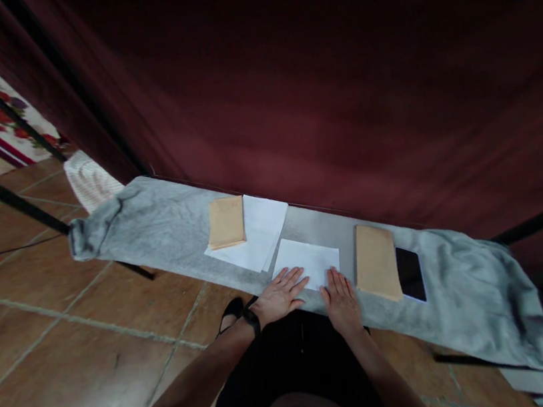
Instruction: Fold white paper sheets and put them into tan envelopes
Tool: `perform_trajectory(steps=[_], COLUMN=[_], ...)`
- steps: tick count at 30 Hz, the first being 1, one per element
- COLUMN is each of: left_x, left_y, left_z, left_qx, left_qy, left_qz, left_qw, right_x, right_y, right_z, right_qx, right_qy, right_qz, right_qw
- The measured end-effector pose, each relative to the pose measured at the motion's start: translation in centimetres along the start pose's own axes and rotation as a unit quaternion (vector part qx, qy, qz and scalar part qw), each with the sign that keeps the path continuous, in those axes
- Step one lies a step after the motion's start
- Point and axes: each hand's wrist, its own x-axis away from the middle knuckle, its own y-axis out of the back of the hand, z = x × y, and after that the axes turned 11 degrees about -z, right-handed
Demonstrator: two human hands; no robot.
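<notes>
- The left hand lies flat and open, fingers spread, its fingertips on the near left edge of a white sheet of paper; it grips nothing, only presses down, which looks like a way to pin the sheet against the soft cloth.
- The right hand is likewise open and flat, palm down on the near right corner of the same sheet, holding nothing; with both hands down, the sheet is kept flat and square to the body.
- The white sheet sits on the near edge of the counter, directly in front of the person, the easiest spot to reach.
- A grey cloth covers the counter and droops over both ends.
- Just right of the sheet lies a brown envelope, with a dark phone touching its far right side, set clear of the working spot.
- Left of the sheet and farther back lies a stack of white paper, with a second brown envelope on its left part.
- Behind the sheet hangs a dark red curtain.
</notes>
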Motion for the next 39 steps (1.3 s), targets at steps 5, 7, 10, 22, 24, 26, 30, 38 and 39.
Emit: perform_trajectory(steps=[5, 7, 10, 22, 24, 26, 30, 38, 39], left_x=[0.8, 1.1, 1.5, 3.8, 4.1, 3.8, 1.7, -0.3, 0.1], left_y=[0.2, 0.3, 0.5, 0.1, 0.2, 0.2, -0.4, -2.4, -2.3], left_z=[0.3, 0.5, 0.6, 1.9, 2.0, 1.6, -0.5, -1.8, -1.4], left_qx=[0.012, 0.014, 0.01, -0.051, -0.056, -0.062, -0.047, -0.035, -0.038], left_qy=[-0.008, -0.01, -0.012, 0.056, 0.064, 0.075, 0.083, 0.108, 0.112], left_qz=[-0.002, -0.005, -0.009, -0.066, -0.08, -0.089, -0.096, -0.092, -0.098], left_qw=[1.0, 1.0, 1.0, 0.995, 0.993, 0.991, 0.991, 0.989, 0.988], right_x=[1.1, 1.6, 2.2, 3.8, 4.0, 3.8, 1.9, 0.1, 0.4], right_y=[0.1, 0.2, 0.7, 2.4, 2.6, 2.7, 2.2, 1.0, 1.1], right_z=[-0.6, -0.8, -1.0, -1.4, -1.3, -0.7, 1.8, 3.2, 2.7], right_qx=[-0.011, -0.018, -0.025, -0.02, -0.017, -0.015, -0.026, -0.032, -0.027], right_qy=[-0.002, -0.002, -0.002, -0.008, -0.012, -0.023, -0.043, -0.021, -0.021], right_qz=[-0.013, -0.013, -0.008, -0.014, -0.016, -0.025, -0.029, -0.018, -0.023], right_qw=[1.0, 1.0, 1.0, 1.0, 1.0, 0.999, 0.998, 0.999, 0.999])
